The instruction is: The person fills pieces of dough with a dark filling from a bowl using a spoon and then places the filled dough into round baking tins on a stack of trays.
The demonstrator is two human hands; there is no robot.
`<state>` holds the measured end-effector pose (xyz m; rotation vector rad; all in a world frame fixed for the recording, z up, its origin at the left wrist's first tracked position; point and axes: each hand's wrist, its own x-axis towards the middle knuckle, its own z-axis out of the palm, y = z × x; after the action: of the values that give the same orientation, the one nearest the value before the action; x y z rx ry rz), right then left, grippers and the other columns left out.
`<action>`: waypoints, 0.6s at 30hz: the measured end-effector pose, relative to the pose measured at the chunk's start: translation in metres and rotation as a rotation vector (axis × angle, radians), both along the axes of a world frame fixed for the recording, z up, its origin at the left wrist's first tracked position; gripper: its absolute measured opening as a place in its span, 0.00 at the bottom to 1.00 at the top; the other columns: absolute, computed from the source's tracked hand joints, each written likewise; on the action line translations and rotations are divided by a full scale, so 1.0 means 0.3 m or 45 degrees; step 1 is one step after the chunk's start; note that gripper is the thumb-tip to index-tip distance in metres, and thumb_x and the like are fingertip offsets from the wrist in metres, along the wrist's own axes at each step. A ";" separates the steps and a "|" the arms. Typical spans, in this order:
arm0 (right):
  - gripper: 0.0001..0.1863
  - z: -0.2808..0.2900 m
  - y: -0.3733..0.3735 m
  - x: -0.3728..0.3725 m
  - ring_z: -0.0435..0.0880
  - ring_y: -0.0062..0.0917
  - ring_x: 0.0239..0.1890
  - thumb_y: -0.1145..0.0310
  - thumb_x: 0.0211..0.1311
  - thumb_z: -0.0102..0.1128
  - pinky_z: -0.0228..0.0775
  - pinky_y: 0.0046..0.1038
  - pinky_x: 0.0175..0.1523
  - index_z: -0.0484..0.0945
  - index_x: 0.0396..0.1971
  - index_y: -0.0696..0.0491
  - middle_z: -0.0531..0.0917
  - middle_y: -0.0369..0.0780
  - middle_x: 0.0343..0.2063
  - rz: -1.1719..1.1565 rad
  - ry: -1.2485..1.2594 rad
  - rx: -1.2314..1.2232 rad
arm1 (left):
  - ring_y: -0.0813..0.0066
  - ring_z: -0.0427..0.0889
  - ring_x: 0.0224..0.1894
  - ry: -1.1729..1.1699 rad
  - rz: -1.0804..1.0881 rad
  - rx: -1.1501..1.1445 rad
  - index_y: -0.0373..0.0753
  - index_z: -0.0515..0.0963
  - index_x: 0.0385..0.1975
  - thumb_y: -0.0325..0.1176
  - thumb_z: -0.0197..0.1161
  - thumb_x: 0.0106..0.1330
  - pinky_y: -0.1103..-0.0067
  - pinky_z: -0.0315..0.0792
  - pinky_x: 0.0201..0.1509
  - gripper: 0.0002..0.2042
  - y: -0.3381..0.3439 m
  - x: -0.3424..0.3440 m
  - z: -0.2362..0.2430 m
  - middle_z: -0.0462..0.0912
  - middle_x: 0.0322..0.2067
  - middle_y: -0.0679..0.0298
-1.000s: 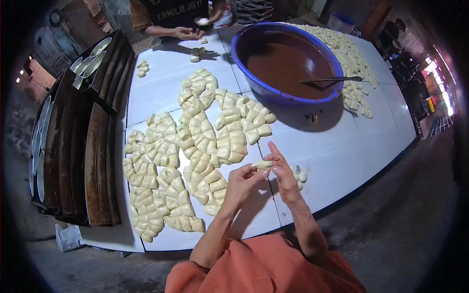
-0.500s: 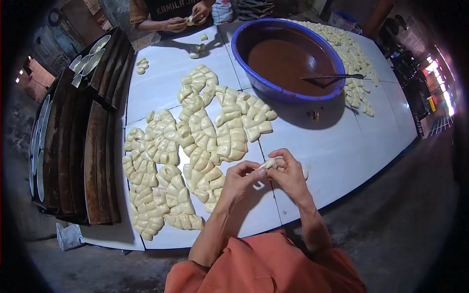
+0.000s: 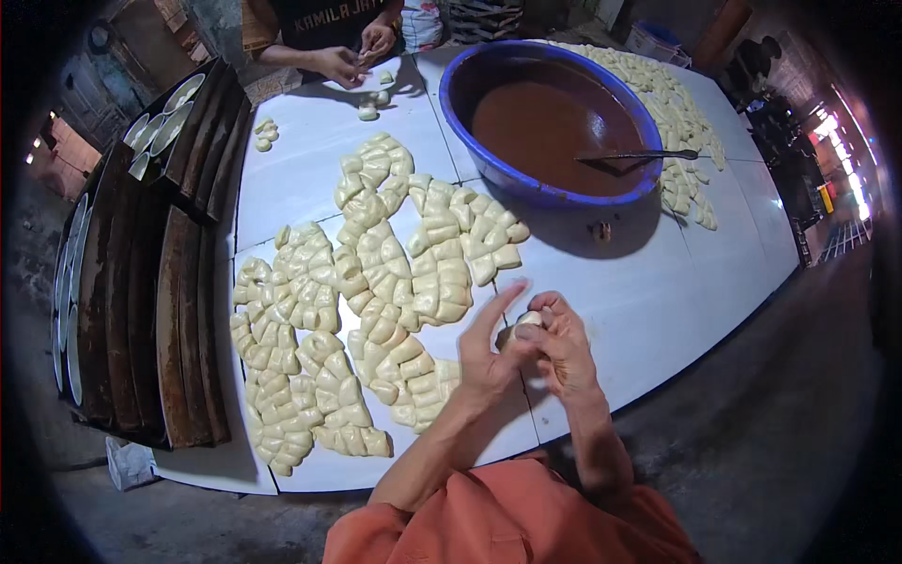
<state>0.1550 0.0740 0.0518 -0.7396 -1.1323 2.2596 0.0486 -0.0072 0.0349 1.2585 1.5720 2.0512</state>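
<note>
My right hand (image 3: pixel 564 343) is closed round a small pale dough piece (image 3: pixel 524 324) at the lower middle. My left hand (image 3: pixel 493 338) is beside it, index finger stretched upward and thumb reaching to the dough. Just beyond and left of both hands, many glossy cut dough pieces (image 3: pixel 437 282) lie pressed close in patches on the white tiled table (image 3: pixel 648 310).
A blue basin (image 3: pixel 550 193) of brown liquid with a dark utensil (image 3: pixel 639 154) stands at back right, beside more dough (image 3: pixel 691 141). Across the table a co-worker's hands (image 3: pixel 343 66) handle dough near small loose pieces (image 3: pixel 366 111). Dark wooden racks (image 3: pixel 183 320) holding pale pans stand left.
My left index finger has lifted from the pinch seen half a second ago; my right fingers stay curled on the dough. The co-worker's hands came together, then moved slightly lower.
</note>
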 end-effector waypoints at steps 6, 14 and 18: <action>0.17 0.105 0.043 -0.062 0.80 0.19 0.41 0.72 0.63 0.64 0.74 0.22 0.47 0.73 0.50 0.56 0.79 0.37 0.41 -0.142 0.337 -0.417 | 0.63 0.75 0.59 -0.308 -0.189 0.182 0.27 0.65 0.64 0.49 0.74 0.55 0.73 0.68 0.63 0.42 0.143 0.049 -0.047 0.73 0.60 0.47; 0.17 0.108 0.393 -0.143 0.82 0.21 0.43 0.70 0.63 0.64 0.76 0.26 0.49 0.71 0.50 0.54 0.81 0.37 0.41 -0.074 0.257 0.320 | 0.70 0.76 0.54 -0.953 -0.450 -0.122 0.44 0.40 0.75 0.25 0.63 0.66 0.77 0.75 0.53 0.43 0.230 -0.008 -0.070 0.70 0.59 0.52; 0.11 0.157 0.700 -0.255 0.82 0.20 0.38 0.68 0.66 0.58 0.73 0.22 0.42 0.73 0.44 0.55 0.81 0.36 0.33 -0.020 -0.242 0.854 | 0.77 0.78 0.47 -0.992 -0.334 -0.313 0.40 0.48 0.72 0.29 0.55 0.73 0.81 0.73 0.51 0.32 0.170 -0.055 -0.105 0.78 0.48 0.54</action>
<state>0.0783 0.2839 0.0989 -0.6751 -1.8255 1.6418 0.0320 0.0439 0.0032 0.4431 1.1570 1.7798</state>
